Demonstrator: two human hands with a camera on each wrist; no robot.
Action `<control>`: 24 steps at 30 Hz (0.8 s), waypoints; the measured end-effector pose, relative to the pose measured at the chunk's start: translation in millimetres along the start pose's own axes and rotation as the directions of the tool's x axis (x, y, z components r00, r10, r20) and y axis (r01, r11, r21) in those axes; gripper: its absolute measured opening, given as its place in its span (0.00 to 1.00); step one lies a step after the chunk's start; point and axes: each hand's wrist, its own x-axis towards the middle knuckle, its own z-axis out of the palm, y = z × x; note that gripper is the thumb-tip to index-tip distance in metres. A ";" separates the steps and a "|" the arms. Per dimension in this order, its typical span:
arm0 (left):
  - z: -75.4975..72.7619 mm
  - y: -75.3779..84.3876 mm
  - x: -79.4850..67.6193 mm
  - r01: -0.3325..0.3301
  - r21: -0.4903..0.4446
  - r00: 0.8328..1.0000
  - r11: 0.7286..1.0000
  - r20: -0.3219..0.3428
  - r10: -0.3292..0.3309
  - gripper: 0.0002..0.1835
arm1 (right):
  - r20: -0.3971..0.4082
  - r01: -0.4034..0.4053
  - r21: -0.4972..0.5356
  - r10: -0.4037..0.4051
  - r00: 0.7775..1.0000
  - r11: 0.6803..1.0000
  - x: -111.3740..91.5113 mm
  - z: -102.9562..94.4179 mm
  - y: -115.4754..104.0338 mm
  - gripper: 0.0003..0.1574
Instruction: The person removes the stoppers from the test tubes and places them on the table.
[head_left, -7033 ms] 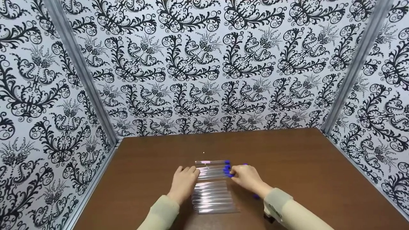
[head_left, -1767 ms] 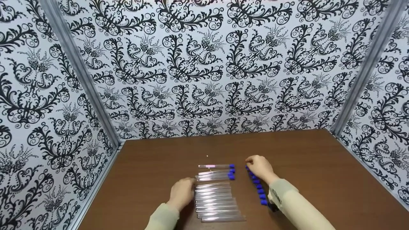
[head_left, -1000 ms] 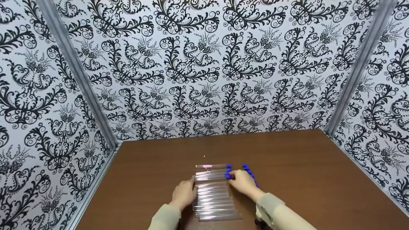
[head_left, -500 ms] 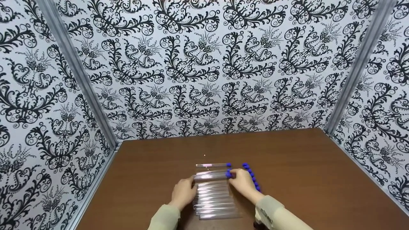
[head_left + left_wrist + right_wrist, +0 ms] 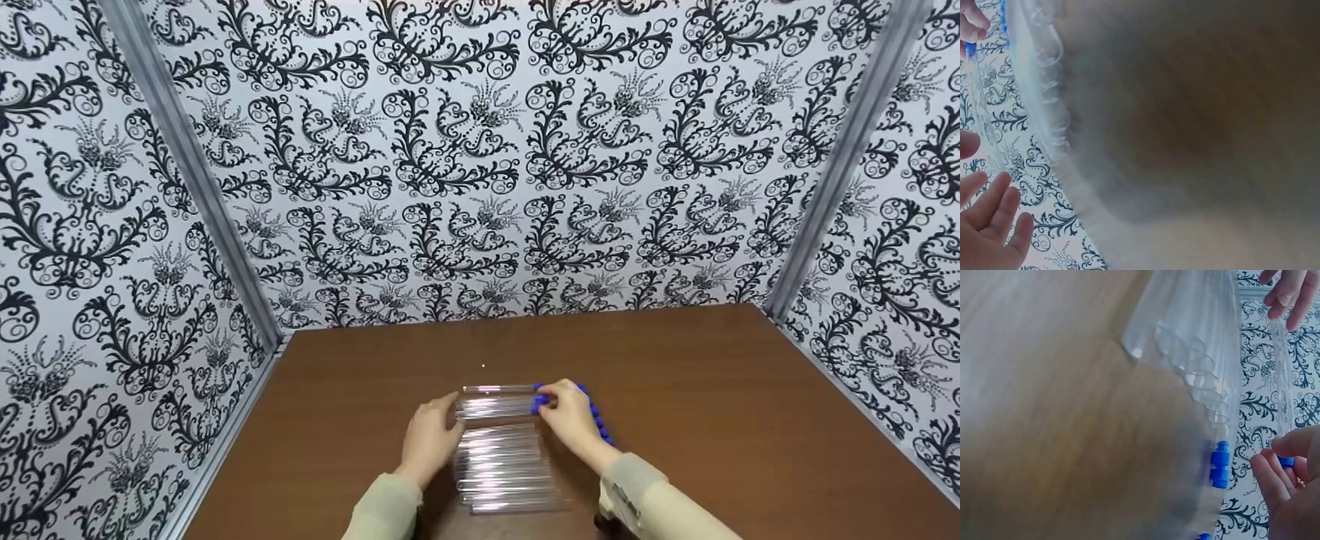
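The fingers of the right hand (image 5: 568, 416) pinch the blue cap (image 5: 1285, 462) of a clear tube (image 5: 1284, 382). That tube is held up off the desk (image 5: 360, 390), running left from the cap toward the other hand. The left hand (image 5: 429, 441) has its fingers relaxed and apart around the tube's left end; whether they touch it cannot be told.

Below the hands, a few capped tubes (image 5: 1220, 469) lie on the desk, their blue ends to the right. On the near side, a row of uncapped tubes (image 5: 501, 469) lies side by side, pointing left to right. Just right of the right hand, loose caps (image 5: 600, 424) form a line from far to near. Pale sleeves (image 5: 386, 501) cover both forearms. Beyond the desk's far edge stands a black-and-white patterned wall (image 5: 484, 157), with a metal post (image 5: 193, 172) at the left corner.
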 end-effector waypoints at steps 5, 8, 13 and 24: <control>-7.2 4.1 4.0 -0.035 0.002 0.998 0.999 -0.052 0.035 0.26 | 0.040 -0.008 0.019 0.007 0.999 1.000 3.5 -8.5 -5.6 0.11; -11.6 6.7 6.6 -0.056 -0.003 0.996 0.998 -0.076 0.055 0.26 | 0.041 0.024 0.015 -0.025 0.999 1.000 6.8 -13.4 -8.7 0.10; -17.4 9.0 11.0 -0.127 0.041 0.986 0.991 -0.100 0.131 0.23 | 0.066 0.078 -0.009 -0.077 0.995 0.997 10.9 -21.9 -12.7 0.10; -22.7 11.4 9.5 -0.315 0.265 0.927 0.911 -0.120 0.355 0.12 | 0.276 0.183 -0.008 -0.174 0.945 0.983 13.1 -35.9 -9.9 0.12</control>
